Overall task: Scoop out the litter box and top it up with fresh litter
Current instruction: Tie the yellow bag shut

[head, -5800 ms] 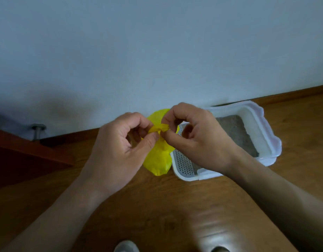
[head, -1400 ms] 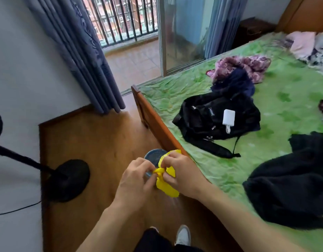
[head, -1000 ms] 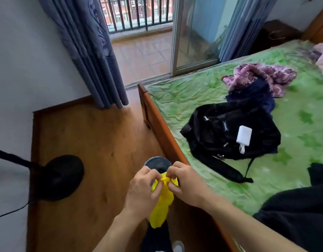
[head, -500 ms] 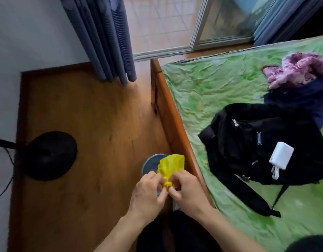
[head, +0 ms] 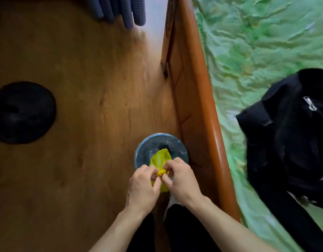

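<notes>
Wood floor [head: 80,124] fills most of the view; bed [head: 257,51] with green sheet right of the bin, black backpack [head: 293,133] on the bed. Black round fan base [head: 22,111] far left of the bin. Lined round bin [head: 148,148] on the floor just beside the bed frame. Left hand [head: 142,186] and right hand [head: 182,180] over the bin's near edge, both pinching the twisted neck of the yellow bag [head: 159,158], which is held above the bin

A person's bare forearms, no sleeves or jewellery in sight, above black trousers [head: 186,231] and a white shoe [head: 170,206].
</notes>
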Demonstrator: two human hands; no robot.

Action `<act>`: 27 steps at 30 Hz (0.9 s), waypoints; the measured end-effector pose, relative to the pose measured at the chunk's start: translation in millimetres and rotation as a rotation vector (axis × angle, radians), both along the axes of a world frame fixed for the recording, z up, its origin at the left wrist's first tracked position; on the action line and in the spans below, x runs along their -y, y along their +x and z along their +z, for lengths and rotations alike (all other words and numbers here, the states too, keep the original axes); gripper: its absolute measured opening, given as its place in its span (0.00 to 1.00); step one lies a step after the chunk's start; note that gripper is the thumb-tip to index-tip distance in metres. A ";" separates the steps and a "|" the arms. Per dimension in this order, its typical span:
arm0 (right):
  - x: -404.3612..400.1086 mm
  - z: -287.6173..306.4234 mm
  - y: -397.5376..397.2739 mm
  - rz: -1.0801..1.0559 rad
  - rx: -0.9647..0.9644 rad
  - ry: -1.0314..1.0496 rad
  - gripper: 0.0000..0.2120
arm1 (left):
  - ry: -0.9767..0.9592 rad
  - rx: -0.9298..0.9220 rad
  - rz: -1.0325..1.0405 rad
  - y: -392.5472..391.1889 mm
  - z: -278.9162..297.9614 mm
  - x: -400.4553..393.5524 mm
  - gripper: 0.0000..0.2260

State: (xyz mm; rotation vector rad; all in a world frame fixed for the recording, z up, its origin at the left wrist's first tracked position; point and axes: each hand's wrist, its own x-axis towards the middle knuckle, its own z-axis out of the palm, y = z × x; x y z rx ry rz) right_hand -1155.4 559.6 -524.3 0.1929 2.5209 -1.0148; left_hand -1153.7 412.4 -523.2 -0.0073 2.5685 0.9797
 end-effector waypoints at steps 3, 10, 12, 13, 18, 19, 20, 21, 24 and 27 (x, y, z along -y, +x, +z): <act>3.5 -44.1 0.9 -0.004 0.001 0.012 0.03 | -0.007 0.021 0.002 4.3 -47.0 3.5 0.05; 17.7 -109.7 -6.7 -0.070 -0.105 -0.011 0.03 | 0.102 -0.057 0.104 -4.3 -114.2 8.3 0.01; 22.7 -118.8 -9.2 -0.083 -0.138 -0.018 0.02 | 0.115 -0.089 0.132 -7.0 -121.1 10.0 0.01; 24.9 -123.1 -9.8 -0.083 -0.138 -0.022 0.02 | 0.113 -0.092 0.138 -7.3 -124.7 11.6 0.01; 29.3 -152.4 -18.4 -0.013 -0.033 -0.004 0.01 | 0.072 0.006 0.088 -10.1 -153.3 22.1 0.02; 30.0 -159.7 -22.2 0.007 -0.011 0.009 0.01 | 0.059 0.043 0.061 -12.4 -158.4 23.7 0.05; 30.6 -166.6 -26.6 0.027 0.005 0.023 0.02 | 0.046 0.077 0.035 -15.0 -162.0 24.7 0.08; 30.9 -173.4 -30.6 0.045 0.023 0.036 0.03 | 0.034 0.101 0.011 -17.4 -164.2 25.4 0.10; 32.7 -189.3 -37.6 0.102 0.097 0.050 0.06 | 0.003 0.099 -0.018 -22.5 -166.7 27.4 0.15; 30.0 -199.8 -36.9 0.123 0.185 0.031 0.03 | -0.027 0.093 -0.019 -25.2 -165.9 32.0 0.15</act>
